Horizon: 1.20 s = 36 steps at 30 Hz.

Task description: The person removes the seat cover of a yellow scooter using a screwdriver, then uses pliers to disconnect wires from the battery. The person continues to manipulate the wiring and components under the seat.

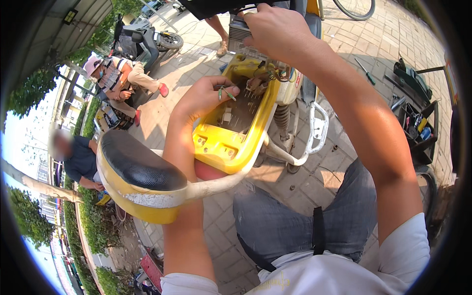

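Observation:
The yellow open compartment of a scooter lies before me, with dirt, wires and a small pale connector inside. My left hand is over its left edge, fingers curled round a thin green piece that looks like short wire ends. That forearm passes behind a black-and-yellow backrest. At the top, my right hand is closed beside a grey ribbed box, under a black panel. What its fingers grip is hidden. Wires hang below that hand.
White frame tubes and a shock absorber stand right of the compartment. A screwdriver and a black toolbox lie on the paving. Two people are at the left, one seated near a parked scooter. Another person's leg shows beyond.

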### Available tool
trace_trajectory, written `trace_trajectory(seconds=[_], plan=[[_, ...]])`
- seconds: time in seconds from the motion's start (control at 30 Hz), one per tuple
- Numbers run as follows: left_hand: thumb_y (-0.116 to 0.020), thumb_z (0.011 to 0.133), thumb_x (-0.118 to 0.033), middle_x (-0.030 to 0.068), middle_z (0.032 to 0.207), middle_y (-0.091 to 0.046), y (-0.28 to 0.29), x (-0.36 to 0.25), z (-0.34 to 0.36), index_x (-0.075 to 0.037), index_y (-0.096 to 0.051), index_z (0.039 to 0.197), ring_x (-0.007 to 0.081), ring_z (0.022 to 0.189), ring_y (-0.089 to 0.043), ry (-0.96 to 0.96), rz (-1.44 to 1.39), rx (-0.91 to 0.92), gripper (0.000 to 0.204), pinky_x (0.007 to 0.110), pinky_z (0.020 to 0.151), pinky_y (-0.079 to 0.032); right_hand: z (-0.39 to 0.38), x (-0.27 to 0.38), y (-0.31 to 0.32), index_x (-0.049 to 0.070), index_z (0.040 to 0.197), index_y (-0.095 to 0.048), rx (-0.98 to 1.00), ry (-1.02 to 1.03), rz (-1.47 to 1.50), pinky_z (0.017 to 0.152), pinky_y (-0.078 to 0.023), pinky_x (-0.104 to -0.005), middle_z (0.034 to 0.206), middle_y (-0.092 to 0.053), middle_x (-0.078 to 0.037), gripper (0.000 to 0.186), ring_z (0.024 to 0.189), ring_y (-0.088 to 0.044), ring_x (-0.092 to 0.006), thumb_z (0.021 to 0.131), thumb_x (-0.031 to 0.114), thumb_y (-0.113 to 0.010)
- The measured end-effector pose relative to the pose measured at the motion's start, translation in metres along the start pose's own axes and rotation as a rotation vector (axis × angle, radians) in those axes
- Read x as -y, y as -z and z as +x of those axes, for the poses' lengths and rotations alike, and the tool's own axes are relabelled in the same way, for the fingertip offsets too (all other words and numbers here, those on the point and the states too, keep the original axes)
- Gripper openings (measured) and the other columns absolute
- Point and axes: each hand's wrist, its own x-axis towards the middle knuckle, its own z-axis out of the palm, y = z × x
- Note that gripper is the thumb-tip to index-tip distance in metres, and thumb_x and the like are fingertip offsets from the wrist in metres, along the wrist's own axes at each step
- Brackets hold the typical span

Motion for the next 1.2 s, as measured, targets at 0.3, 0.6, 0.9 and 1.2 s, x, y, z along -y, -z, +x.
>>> trace_trajectory(seconds=[0.3, 0.6, 0.9, 1.2], plan=[[-0.069, 0.085, -0.027, 0.001, 0.077, -0.064, 0.001, 0.013, 0.003, -0.004, -0.068, 0.095, 0.0094, 0.07, -0.057, 0.015, 0.043, -0.049, 0.025, 0.025, 0.067, -0.046, -0.045, 0.011, -0.009, 0.012, 0.101, -0.068, -0.102, 0.07, -0.013, 0.091, -0.037, -0.0429, 0.114, -0.061, -0.002, 0.031, 0.112, -0.051, -0.0216, 0.077, 0.032, -0.07], [-0.062, 0.092, -0.023, 0.0111, 0.098, -0.067, 0.006, 0.025, 0.01, 0.005, -0.063, 0.1, 0.0168, 0.083, -0.065, 0.006, -0.115, -0.136, 0.029, 0.028, 0.078, -0.052, -0.07, -0.015, -0.054, 0.004, 0.103, -0.066, -0.548, 0.082, 0.313, 0.087, -0.045, -0.041, 0.115, -0.062, -0.005, 0.034, 0.105, -0.058, -0.0233, 0.08, 0.029, -0.069], [-0.055, 0.096, -0.028, 0.0165, 0.11, -0.064, 0.009, 0.015, -0.005, 0.004, -0.058, 0.104, 0.0198, 0.093, -0.064, -0.027, 0.041, -0.189, 0.033, 0.028, 0.082, -0.052, -0.191, -0.031, -0.166, -0.005, 0.086, -0.067, -0.378, -1.103, 1.351, 0.068, -0.05, -0.0338, 0.076, -0.068, -0.016, 0.026, 0.072, -0.065, -0.0234, 0.08, 0.019, -0.058], [-0.045, 0.1, -0.03, 0.0161, 0.105, -0.062, 0.035, 0.014, 0.001, 0.004, -0.053, 0.108, 0.0195, 0.091, -0.062, 0.007, 0.016, -0.212, 0.036, 0.034, 0.083, -0.05, -0.154, -0.02, -0.239, 0.002, 0.1, -0.07, 0.135, -0.829, 1.528, 0.072, -0.049, -0.0362, 0.083, -0.067, -0.019, 0.025, 0.078, -0.063, -0.0271, 0.082, 0.013, -0.058]])
